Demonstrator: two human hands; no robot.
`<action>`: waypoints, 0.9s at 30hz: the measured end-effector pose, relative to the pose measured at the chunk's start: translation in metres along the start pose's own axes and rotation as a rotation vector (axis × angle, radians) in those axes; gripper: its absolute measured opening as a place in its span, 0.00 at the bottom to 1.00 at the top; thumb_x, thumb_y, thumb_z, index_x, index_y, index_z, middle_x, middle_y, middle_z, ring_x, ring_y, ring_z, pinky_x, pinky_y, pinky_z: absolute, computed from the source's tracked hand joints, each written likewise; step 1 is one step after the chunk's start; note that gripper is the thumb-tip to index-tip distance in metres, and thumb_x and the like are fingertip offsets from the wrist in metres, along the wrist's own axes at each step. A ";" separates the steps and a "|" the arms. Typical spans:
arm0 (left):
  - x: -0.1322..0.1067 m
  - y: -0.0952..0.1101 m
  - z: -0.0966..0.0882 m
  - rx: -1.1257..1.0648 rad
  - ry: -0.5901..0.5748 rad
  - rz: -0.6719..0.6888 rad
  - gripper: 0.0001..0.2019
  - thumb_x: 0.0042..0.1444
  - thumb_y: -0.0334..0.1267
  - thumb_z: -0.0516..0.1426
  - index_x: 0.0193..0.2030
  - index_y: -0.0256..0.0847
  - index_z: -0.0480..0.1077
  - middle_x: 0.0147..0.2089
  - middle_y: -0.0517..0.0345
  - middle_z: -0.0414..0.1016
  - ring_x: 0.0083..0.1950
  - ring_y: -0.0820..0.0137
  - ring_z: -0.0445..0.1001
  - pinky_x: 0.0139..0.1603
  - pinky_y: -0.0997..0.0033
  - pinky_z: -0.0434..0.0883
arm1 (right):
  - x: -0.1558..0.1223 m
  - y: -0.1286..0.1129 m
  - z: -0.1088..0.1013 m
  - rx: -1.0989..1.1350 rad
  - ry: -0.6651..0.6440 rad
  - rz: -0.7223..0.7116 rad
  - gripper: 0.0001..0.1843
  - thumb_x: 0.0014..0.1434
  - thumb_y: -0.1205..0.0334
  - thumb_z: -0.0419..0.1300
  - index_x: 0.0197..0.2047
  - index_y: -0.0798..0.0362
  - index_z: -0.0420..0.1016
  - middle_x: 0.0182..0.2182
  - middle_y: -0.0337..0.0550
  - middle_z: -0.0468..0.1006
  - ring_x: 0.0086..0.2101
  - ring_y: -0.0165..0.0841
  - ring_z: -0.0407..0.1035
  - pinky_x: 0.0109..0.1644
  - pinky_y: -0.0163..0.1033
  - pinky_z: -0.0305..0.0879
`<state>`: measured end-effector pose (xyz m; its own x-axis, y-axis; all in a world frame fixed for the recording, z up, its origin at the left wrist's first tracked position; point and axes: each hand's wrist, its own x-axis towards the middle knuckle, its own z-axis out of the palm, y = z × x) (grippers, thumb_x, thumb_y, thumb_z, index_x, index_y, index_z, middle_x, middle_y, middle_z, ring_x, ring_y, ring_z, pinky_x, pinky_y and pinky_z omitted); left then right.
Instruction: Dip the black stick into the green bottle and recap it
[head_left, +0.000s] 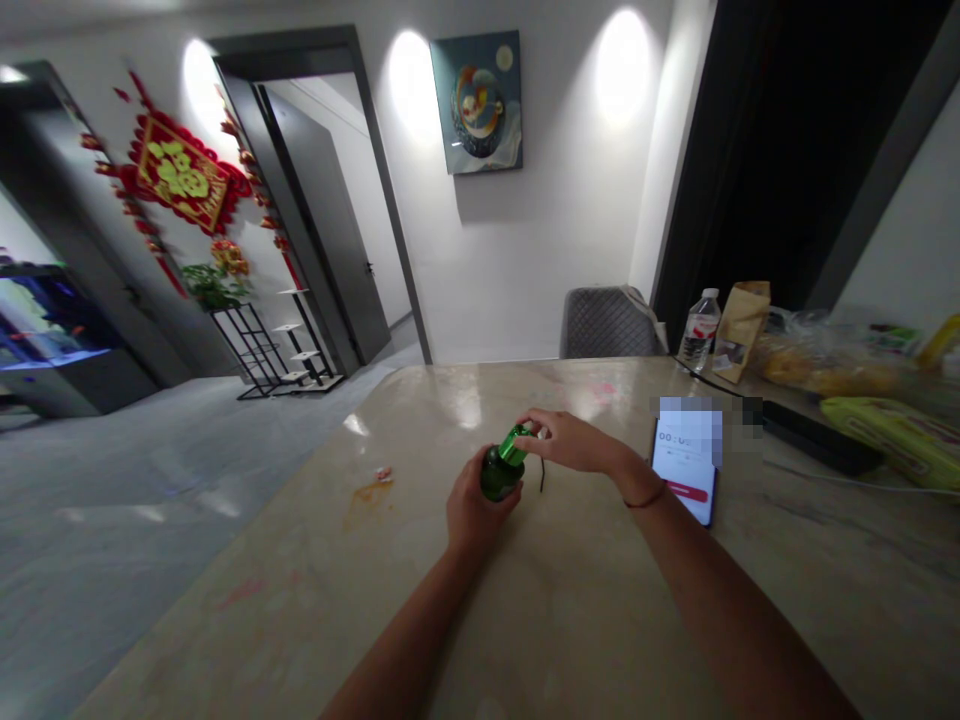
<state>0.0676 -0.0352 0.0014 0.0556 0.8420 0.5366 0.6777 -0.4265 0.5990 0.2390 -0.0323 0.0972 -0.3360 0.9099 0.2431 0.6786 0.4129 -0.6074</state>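
Large beige marble-look tabletop, glossy, filled the lower frame. At its far right end stood a water bottle and a brown paper bag, with bagged food beside them. A smartphone lay flat with its screen lit, just beside the right wrist.

Left hand was wrapped closed around the body of a small green bottle near the tabletop's middle. The bottle was tilted, neck leaning away and to the right. Whether its base touched the tabletop could not be told. Right hand had its fingertips pinched together on the green cap. A thin black cord hung under that hand. An orange stain sat on the tabletop to the left, well apart.

Risk, as a judgement: the bottle was tilted, so a cap coming loose suddenly could let the contents spill onto the tabletop. A spill could run toward the smartphone close by. The bottle looked smooth and only partly covered by the left hand, so it could twist or slip out. The dangling cord could also snag.
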 end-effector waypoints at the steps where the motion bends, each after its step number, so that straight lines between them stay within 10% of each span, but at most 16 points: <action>1: 0.000 0.000 0.000 0.007 -0.002 0.009 0.29 0.42 0.42 0.60 0.53 0.45 0.58 0.47 0.55 0.71 0.46 0.66 0.70 0.45 0.68 0.67 | 0.000 -0.001 0.000 -0.011 0.010 0.021 0.17 0.53 0.54 0.54 0.42 0.56 0.69 0.31 0.44 0.74 0.28 0.29 0.66 0.32 0.33 0.59; 27: -0.001 -0.002 0.000 0.042 -0.002 0.038 0.29 0.42 0.44 0.60 0.52 0.45 0.58 0.46 0.55 0.71 0.45 0.66 0.71 0.43 0.68 0.67 | -0.003 -0.003 -0.006 0.052 -0.032 -0.171 0.16 0.46 0.68 0.57 0.42 0.55 0.70 0.36 0.41 0.73 0.26 0.25 0.64 0.31 0.31 0.60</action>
<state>0.0663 -0.0349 -0.0008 0.0835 0.8263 0.5570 0.7055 -0.4438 0.5526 0.2419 -0.0361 0.1028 -0.4648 0.8244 0.3229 0.5754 0.5584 -0.5976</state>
